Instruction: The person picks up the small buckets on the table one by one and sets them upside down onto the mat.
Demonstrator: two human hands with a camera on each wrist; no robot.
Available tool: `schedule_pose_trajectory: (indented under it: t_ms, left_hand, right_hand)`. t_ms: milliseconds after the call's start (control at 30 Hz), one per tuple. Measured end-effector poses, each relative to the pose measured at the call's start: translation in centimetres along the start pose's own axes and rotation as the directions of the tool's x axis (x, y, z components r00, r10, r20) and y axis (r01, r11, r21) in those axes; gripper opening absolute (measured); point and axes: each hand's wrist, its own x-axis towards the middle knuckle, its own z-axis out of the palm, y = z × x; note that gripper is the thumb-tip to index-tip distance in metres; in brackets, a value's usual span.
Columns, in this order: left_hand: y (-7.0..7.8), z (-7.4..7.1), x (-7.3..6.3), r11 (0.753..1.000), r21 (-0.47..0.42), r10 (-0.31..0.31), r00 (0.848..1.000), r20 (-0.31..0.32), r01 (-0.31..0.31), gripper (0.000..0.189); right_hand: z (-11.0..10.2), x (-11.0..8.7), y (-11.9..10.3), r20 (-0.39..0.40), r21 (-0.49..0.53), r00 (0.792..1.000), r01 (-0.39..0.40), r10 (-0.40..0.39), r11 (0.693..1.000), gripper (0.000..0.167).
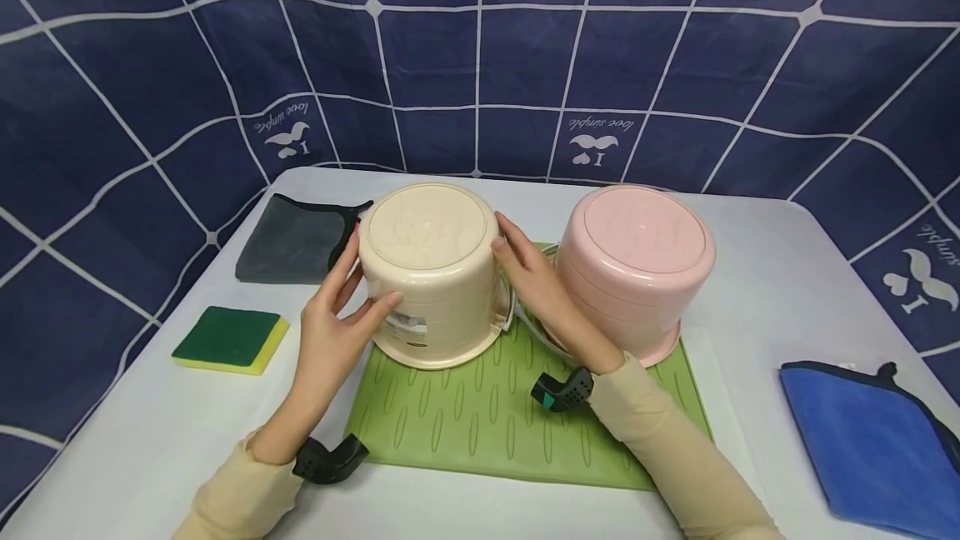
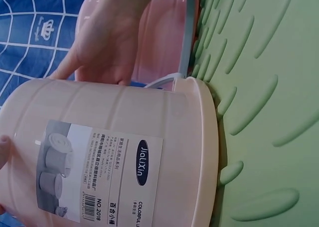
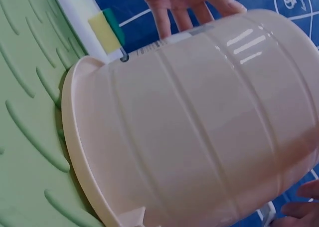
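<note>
An upside-down cream bucket [image 1: 427,273] rests rim-down on a green ridged mat [image 1: 450,423]. My left hand [image 1: 341,315] holds its left side, thumb on the front wall near the printed label [image 2: 99,172] and fingers round the far left. On the opposite side, my right hand [image 1: 532,269] holds the wall near the top, above the bucket's handle [image 1: 506,311]. Its fingers are partly hidden behind the bucket. Just right of that hand, a pink bucket [image 1: 637,273] also stands upside down on the mat, touched by neither hand's fingers.
A folded grey cloth [image 1: 288,244] lies at the back left, with a green and yellow sponge [image 1: 228,338] in front of it. A folded blue cloth [image 1: 870,440] lies at the right. Blue checked fabric [image 1: 480,65] hangs behind the white table [image 1: 757,273].
</note>
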Motion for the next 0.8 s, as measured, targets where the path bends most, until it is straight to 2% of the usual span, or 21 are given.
schedule_pose_trajectory:
  t_ms: [67, 233, 467, 567, 700, 800]
  left_hand:
    - [0.7, 0.1, -0.1, 1.0, 0.005, -0.005, 1.0, -0.004, 0.006, 0.077]
    - [1.5, 0.3, -0.3, 1.0, 0.028, -0.001, 1.0, -0.013, 0.001, 0.075]
    - [1.4, 0.3, -0.1, 1.0, 0.014, 0.019, 1.0, -0.012, -0.019, 0.074]
    - [1.1, 0.2, 0.1, 1.0, 0.007, 0.016, 1.0, -0.012, -0.016, 0.074]
    - [0.1, -0.1, 0.2, 1.0, 0.012, 0.004, 1.0, -0.011, -0.003, 0.073]
    - [-0.7, -0.6, 0.1, 0.999, 0.05, -0.003, 1.0, -0.015, 0.004, 0.069]
  right_hand:
    - [-0.1, 0.2, 0.6, 0.027, 0.007, 0.999, -0.016, 0.016, 1.0, 0.053]
    - [-0.1, 1.2, 3.2, 0.065, 0.069, 0.998, 0.005, -0.009, 0.998, 0.054]
    - [-0.1, 1.8, 4.9, 0.062, 0.064, 0.998, -0.031, 0.028, 0.997, 0.055]
    - [0.0, 2.0, 5.1, 0.036, 0.057, 0.998, -0.049, 0.047, 0.997, 0.057]
    - [0.3, 1.6, 4.1, -0.012, 0.034, 1.0, 0.019, -0.019, 0.999, 0.059]
    - [-0.1, 0.2, 1.6, -0.009, 0.017, 0.988, 0.155, -0.154, 0.988, 0.06]
